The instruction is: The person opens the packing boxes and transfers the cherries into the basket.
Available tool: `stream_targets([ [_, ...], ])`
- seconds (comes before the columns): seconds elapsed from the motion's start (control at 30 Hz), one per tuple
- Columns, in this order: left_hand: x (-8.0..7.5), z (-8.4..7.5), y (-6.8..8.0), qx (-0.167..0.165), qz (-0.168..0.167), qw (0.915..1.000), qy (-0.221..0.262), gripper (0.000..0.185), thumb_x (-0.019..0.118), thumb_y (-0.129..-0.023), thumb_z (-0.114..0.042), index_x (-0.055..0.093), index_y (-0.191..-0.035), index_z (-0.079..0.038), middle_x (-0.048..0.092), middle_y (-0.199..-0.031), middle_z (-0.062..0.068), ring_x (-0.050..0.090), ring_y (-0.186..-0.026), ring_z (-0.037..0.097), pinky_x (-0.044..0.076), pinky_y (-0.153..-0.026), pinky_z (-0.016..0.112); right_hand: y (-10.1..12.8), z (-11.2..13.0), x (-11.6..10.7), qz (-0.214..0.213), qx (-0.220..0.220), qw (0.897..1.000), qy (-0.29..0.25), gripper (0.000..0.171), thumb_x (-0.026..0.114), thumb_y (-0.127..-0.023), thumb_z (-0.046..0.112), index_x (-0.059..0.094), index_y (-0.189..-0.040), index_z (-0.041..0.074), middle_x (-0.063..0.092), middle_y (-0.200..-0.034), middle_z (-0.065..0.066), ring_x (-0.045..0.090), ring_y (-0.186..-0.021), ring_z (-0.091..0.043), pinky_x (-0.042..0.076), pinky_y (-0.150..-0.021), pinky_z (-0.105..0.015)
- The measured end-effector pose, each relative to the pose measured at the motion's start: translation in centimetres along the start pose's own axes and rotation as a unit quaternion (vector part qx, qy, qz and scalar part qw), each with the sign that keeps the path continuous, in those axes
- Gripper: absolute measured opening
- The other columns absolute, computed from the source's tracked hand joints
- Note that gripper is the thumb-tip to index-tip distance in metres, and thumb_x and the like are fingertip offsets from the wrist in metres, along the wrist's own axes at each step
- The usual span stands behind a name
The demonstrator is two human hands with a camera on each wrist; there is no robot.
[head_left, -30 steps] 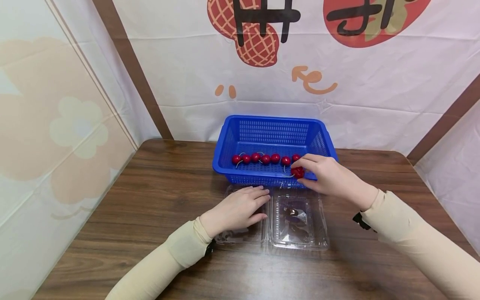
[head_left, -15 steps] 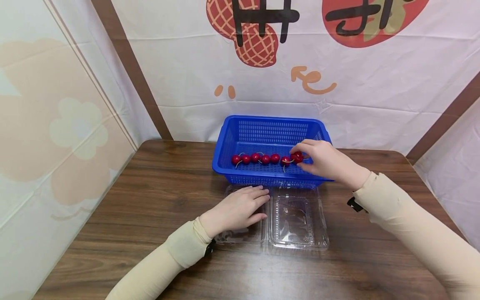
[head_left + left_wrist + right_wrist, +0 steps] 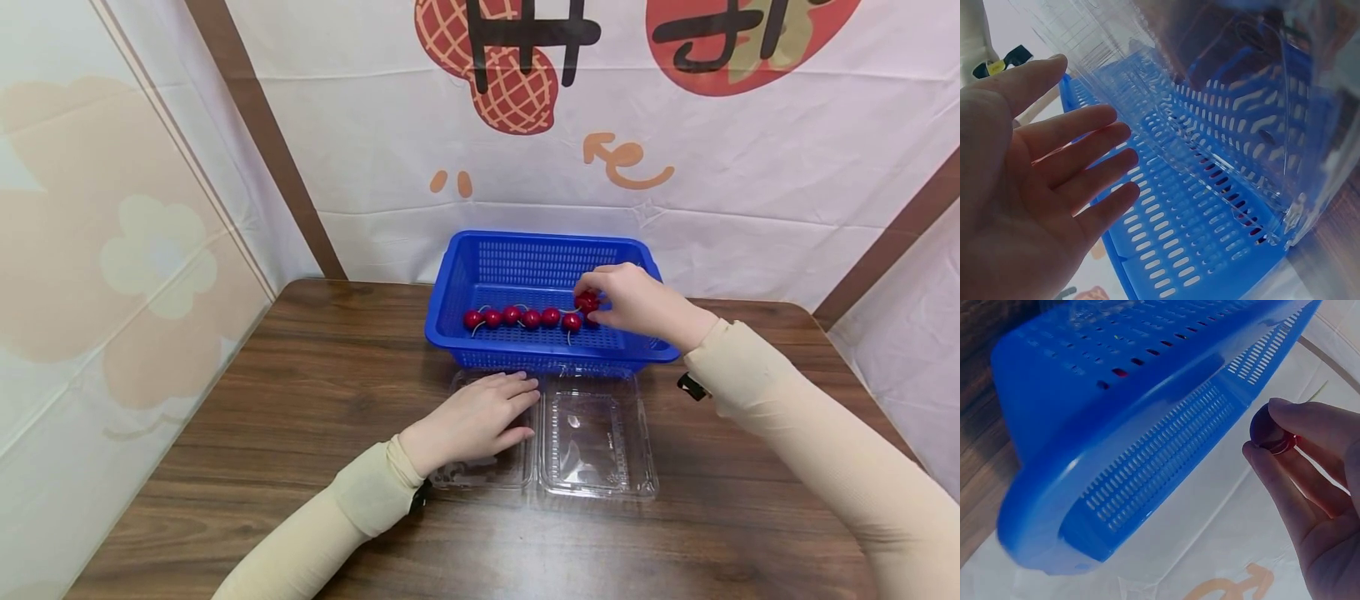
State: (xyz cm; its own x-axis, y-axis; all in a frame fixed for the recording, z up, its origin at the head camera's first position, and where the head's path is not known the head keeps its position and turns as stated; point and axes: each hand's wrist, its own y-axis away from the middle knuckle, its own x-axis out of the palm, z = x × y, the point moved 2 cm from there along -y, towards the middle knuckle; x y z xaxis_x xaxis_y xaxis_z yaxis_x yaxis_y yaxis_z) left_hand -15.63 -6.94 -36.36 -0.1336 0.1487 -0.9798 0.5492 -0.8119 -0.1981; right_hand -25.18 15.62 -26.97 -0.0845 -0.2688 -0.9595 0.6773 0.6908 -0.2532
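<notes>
Cherry point(image 3: 587, 301) pinched in right hand point(image 3: 636, 302)

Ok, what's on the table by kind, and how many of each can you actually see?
Red cherries: 7 (6 in a row in the basket, 1 cherry pinched in the fingers of the right hand, which may hide more)
Blue basket: 1
Clear clamshell box, lying open: 1
Total: 9

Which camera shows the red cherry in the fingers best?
The right wrist view: the cherry fills the pinch of the right hand, close up. The head view shows it small, over the blue basket. The left wrist view misses it.
</notes>
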Motion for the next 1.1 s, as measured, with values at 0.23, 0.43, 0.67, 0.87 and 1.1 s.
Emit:
stream_targets([
  [0.23,-0.1,0.0,0.1,-0.001,0.0,1.0,0.001,0.049,0.059,-0.092,-0.039,0.06,-0.126,-0.004,0.057,-0.133,0.012,0.05,-0.128,0.028,0.04,-0.108,0.04,-1.4,-0.7,0.5,0.036,0.021,0.999,-0.008,0.027,0.076,-0.076,0.005,0.068,-0.102,0.005,0.07,-0.099,-0.01,0.067,-0.087,-0.023,0.057,-0.076,-0.039],
  [0.43,0.0,0.0,0.1,0.001,-0.002,1.0,-0.004,0.049,0.058,-0.092,-0.04,0.06,-0.126,-0.004,0.058,-0.133,0.012,0.051,-0.128,0.027,0.041,-0.107,0.041,-2.7,-1.3,0.9,0.054,0.041,0.998,-0.009,0.029,0.077,-0.074,0.004,0.068,-0.101,0.005,0.07,-0.096,-0.009,0.065,-0.087,-0.022,0.056,-0.078,-0.039],
  [0.67,0.1,0.2,0.2,0.001,-0.002,1.0,-0.006,0.048,0.058,-0.092,-0.04,0.061,-0.125,-0.005,0.058,-0.133,0.011,0.05,-0.128,0.027,0.04,-0.108,0.04,-4.3,-1.5,1.2,0.078,0.066,0.994,-0.023,0.025,0.077,-0.075,0.002,0.069,-0.099,0.006,0.07,-0.094,-0.01,0.065,-0.086,-0.022,0.057,-0.079,-0.04],
  [0.87,-0.1,0.2,0.2,0.001,0.002,1.0,-0.004,0.049,0.058,-0.092,-0.039,0.06,-0.126,-0.004,0.057,-0.133,0.011,0.05,-0.128,0.027,0.04,-0.108,0.04,-5.5,-1.8,1.5,0.1,0.088,0.991,-0.028,0.024,0.077,-0.076,0.003,0.069,-0.098,0.006,0.07,-0.095,-0.01,0.065,-0.088,-0.023,0.057,-0.081,-0.041],
  [1.1,-0.3,0.3,0.3,0.001,0.007,1.0,-0.002,0.049,0.057,-0.093,-0.039,0.059,-0.127,-0.004,0.057,-0.134,0.011,0.049,-0.129,0.027,0.039,-0.108,0.04,-6.4,-3.3,2.5,0.134,0.132,0.981,-0.049,0.026,0.077,-0.077,0.006,0.068,-0.101,0.006,0.069,-0.099,-0.011,0.064,-0.091,-0.024,0.056,-0.084,-0.041],
])
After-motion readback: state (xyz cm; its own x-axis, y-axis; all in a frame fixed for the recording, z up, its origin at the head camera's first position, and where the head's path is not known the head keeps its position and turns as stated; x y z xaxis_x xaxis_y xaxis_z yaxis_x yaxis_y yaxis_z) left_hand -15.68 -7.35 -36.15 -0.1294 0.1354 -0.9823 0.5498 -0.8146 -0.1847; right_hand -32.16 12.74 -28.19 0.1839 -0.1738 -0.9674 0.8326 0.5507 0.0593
